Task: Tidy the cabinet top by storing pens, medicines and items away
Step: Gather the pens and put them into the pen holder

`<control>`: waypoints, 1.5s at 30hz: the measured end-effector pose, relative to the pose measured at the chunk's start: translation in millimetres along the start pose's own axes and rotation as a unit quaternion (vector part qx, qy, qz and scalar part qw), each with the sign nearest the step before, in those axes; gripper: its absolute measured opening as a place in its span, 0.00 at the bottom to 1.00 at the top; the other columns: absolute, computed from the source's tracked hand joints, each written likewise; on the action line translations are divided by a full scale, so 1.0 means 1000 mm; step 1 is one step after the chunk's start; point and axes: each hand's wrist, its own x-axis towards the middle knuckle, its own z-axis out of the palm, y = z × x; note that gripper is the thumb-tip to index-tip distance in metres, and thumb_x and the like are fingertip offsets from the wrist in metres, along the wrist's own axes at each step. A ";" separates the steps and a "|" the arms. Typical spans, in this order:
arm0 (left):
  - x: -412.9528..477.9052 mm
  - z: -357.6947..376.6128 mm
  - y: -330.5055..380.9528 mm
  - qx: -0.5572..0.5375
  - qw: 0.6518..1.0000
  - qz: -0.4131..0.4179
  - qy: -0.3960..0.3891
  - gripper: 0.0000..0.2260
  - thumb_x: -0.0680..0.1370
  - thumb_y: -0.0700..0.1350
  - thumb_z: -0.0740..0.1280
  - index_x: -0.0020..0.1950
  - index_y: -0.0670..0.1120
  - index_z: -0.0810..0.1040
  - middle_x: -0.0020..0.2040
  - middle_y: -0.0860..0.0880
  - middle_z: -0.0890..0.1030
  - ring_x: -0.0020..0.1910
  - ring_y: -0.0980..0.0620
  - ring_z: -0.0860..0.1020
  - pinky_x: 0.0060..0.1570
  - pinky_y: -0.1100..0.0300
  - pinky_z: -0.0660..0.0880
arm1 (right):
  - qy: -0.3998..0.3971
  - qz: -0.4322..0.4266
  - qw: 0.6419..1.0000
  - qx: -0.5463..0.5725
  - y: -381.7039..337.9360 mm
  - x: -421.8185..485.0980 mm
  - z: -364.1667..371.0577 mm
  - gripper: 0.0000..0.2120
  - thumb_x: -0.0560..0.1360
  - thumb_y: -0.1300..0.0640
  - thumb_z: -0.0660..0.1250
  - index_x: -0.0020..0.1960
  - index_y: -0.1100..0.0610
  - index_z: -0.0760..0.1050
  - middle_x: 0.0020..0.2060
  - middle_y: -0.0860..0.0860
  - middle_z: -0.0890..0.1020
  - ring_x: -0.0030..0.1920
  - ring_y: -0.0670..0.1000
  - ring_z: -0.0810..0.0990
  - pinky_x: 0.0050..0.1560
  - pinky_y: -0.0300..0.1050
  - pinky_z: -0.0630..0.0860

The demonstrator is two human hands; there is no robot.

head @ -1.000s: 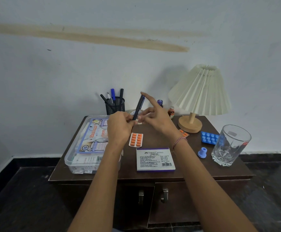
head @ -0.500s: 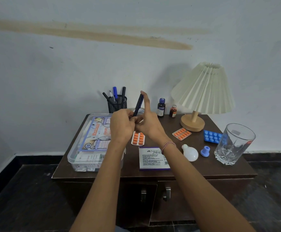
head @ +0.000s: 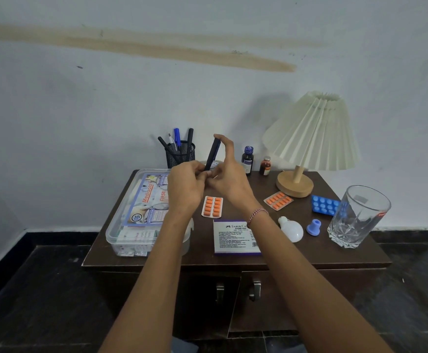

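Note:
I hold a dark pen [head: 212,154] upright above the brown cabinet top [head: 236,258]. My left hand [head: 186,187] pinches its lower end; my right hand [head: 229,174] grips it beside that, index finger on the pen's top. Behind stands a black mesh pen holder [head: 181,155] with several pens. Two orange pill strips [head: 212,206] [head: 278,200], a blue pill strip [head: 325,205] and two small medicine bottles [head: 247,161] [head: 265,166] are on the top. A clear first-aid box [head: 141,215] sits at the left.
A stamp pad box [head: 233,236], a white bulb [head: 291,229], a blue cap [head: 313,227] and a glass tumbler [head: 358,216] lie toward the front right. A pleated lamp [head: 309,138] stands at the back right. Two cabinet door handles [head: 237,291] are below.
Both hands stay on the pen and have barely shifted. The view has pulled back, so the bulb and bottles are uncovered. My right index finger now curls over the pen's top.

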 end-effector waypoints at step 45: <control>0.123 -0.011 -0.023 -0.402 0.876 -0.217 -0.156 0.26 0.83 0.55 0.48 0.73 0.37 0.62 0.69 0.40 0.71 0.69 0.46 0.70 0.65 0.57 0.66 | 0.045 0.007 0.999 -0.026 0.002 0.144 0.055 0.13 0.76 0.65 0.62 0.56 0.55 0.79 0.38 0.50 0.79 0.37 0.48 0.76 0.32 0.20 0.67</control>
